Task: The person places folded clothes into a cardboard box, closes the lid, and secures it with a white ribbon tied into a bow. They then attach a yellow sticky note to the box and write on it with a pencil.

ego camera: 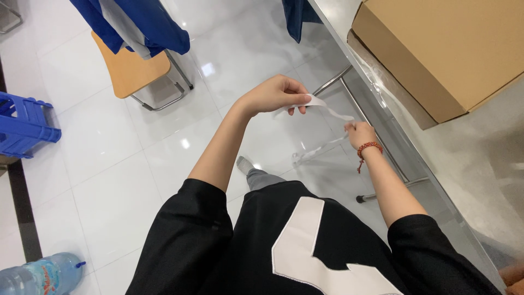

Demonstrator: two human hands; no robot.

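My left hand point(278, 93) is raised in front of me and pinches one end of a thin white strip point(327, 109), like a label backing or tape. My right hand point(357, 133), with a red bead bracelet on the wrist, grips the strip's other end, lower and to the right. The strip stretches taut between both hands above the white tiled floor. More of the pale strip point(319, 152) hangs down below my right hand. I wear a black shirt with a white patch.
A metal table point(469, 158) runs along the right with a brown cardboard box point(453, 49) on it. A wooden chair point(131, 71) draped in blue cloth stands ahead left, a blue plastic stool point(24, 125) at far left, a large water bottle point(41, 273) at bottom left.
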